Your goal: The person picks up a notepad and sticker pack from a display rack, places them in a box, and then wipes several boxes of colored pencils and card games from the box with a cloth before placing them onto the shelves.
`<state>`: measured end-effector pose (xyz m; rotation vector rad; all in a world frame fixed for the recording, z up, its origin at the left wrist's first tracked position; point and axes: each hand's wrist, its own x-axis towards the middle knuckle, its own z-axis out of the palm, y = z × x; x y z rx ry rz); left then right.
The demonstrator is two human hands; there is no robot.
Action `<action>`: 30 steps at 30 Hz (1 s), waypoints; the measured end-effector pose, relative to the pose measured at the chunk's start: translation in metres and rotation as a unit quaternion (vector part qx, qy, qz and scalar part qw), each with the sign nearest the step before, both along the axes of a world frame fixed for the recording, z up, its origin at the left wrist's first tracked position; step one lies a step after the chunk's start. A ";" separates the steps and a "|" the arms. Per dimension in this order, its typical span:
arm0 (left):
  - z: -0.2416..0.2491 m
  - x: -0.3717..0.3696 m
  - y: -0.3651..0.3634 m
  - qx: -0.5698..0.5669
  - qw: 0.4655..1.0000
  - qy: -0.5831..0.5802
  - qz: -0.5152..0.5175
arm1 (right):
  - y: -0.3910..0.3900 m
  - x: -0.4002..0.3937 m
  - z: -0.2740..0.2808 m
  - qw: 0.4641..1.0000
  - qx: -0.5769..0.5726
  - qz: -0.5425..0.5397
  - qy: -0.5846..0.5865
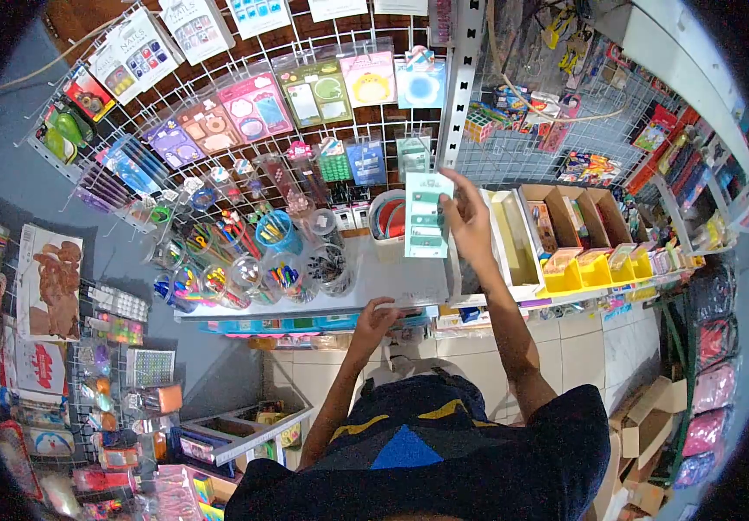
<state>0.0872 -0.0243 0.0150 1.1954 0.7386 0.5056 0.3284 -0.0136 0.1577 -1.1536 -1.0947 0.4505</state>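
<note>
One pale green card (426,221) is slightly right of the centre of the frame, and the right hand (470,215) holds it pinched at its right edge. Its long side runs up and down, almost upright, with the upper end just below a hanging green pack (414,152). The right hand is clearly the nearer one; from the left hand (375,322), the card lies up and to the right. The left hand is half curled, with nothing visible in it, by the front edge of the grey counter (396,280) (whether it touches, I cannot tell). The card hides part of what is behind it, near the round tub (386,251). Its small print is not readable, and fingertips behind it are out of sight.
</note>
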 end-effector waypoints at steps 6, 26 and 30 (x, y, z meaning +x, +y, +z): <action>-0.027 -0.028 -0.010 -0.036 0.997 -0.012 0.065 | 0.019 0.013 0.005 0.999 -0.008 -0.041 -0.019; -0.043 -0.049 -0.012 -0.059 0.991 -0.002 0.118 | 0.066 0.054 -0.005 0.933 -0.135 -0.126 -0.310; -0.044 -0.053 -0.014 -0.060 0.990 0.018 0.125 | 0.092 0.056 -0.006 0.903 -0.184 -0.149 -0.359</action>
